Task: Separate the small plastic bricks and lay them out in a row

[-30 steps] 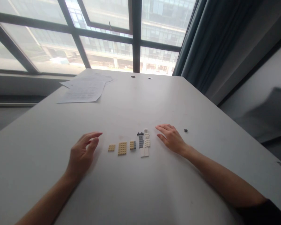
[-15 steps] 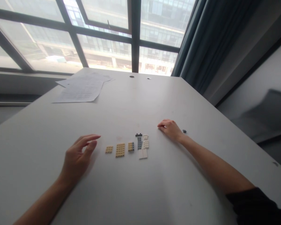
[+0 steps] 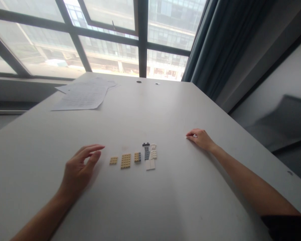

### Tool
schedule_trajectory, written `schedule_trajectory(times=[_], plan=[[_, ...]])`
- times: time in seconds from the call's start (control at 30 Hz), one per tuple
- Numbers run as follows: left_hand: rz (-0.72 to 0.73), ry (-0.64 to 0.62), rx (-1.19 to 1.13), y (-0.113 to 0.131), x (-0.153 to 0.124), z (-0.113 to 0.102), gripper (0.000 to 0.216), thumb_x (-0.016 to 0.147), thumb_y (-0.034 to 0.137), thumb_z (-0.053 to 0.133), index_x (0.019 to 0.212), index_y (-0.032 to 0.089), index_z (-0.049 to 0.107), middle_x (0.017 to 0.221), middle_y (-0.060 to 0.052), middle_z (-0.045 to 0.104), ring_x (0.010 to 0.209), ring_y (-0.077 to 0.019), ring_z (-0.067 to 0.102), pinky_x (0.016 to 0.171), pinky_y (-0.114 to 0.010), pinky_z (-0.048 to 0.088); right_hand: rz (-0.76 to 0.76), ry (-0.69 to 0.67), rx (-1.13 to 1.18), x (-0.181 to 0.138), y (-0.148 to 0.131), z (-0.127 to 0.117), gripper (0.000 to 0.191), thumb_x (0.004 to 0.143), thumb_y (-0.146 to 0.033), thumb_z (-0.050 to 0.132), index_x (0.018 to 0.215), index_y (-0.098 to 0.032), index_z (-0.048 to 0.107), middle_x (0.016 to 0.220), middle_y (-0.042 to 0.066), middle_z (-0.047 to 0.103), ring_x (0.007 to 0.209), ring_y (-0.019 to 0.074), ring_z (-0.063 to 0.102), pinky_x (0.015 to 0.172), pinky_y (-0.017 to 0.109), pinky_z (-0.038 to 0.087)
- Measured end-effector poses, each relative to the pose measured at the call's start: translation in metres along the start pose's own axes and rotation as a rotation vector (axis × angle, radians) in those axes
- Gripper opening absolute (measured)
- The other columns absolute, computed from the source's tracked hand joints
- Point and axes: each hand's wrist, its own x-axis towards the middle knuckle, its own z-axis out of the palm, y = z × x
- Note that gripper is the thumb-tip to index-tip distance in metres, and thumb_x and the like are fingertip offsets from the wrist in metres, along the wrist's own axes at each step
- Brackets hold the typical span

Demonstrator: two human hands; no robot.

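A row of small flat bricks lies on the white table [image 3: 153, 207]: a small tan plate [image 3: 113, 160], a bigger tan plate [image 3: 125, 161], a tan and grey piece [image 3: 137, 157], a grey and black strip [image 3: 146, 152] and white pieces [image 3: 152, 158]. My left hand [image 3: 79, 167] rests on its edge left of the row, fingers stretched and apart, holding nothing. My right hand [image 3: 202, 138] lies well to the right of the row, fingers curled down onto the table. The small dark piece that lay there is now hidden under it.
Printed paper sheets [image 3: 82, 95] lie at the table's far left. Two small round holes [image 3: 138, 81] sit near the far edge. A big window [image 3: 110, 36] is behind the table, a dark curtain [image 3: 215, 43] hangs at the right, and the table's right edge drops to a dark floor.
My right hand has moved from beside the white pieces to the right, onto the spot of the small dark piece, and its fingers have curled. The left hand has barely moved.
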Motion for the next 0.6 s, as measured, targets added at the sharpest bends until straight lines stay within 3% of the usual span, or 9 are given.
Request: schedule_trajectory(times=[0.23,0.4,0.6], plan=[[0.024,-0.006,-0.004,-0.001,0.0,0.0,0.034,0.087,0.047,0.047,0.097,0.02,0.066,0.104,-0.005,0.065,0.097,-0.0202,0.06,0.087,-0.031,0.047,0.028,0.041,0.046,0.0,-0.009,0.001,0.015,0.081,-0.024,0.06,0.092,-0.019,0.071,0.089,0.004,0.071,0.08,0.018,0.063,0.076,0.031,0.048],[0.033,-0.001,-0.012,0.003,0.0,0.0,0.034,0.088,0.046,0.046,0.095,0.021,0.065,0.103,-0.005,0.065,0.099,-0.0208,0.06,0.092,-0.033,0.045,-0.068,0.196,0.039,-0.003,-0.058,0.011,0.022,0.086,-0.021,0.053,0.104,-0.021,0.067,0.1,0.006,0.069,0.094,0.0216,0.059,0.084,0.036,0.046],[0.031,-0.009,-0.021,0.0,-0.002,0.0,0.032,0.088,0.046,0.047,0.096,0.021,0.066,0.103,-0.004,0.065,0.101,-0.021,0.059,0.095,-0.034,0.044,-0.358,-0.055,-0.03,-0.005,-0.128,0.053,0.028,0.091,-0.014,0.049,0.111,-0.025,0.065,0.108,0.002,0.069,0.103,0.0185,0.055,0.093,0.035,0.036]])
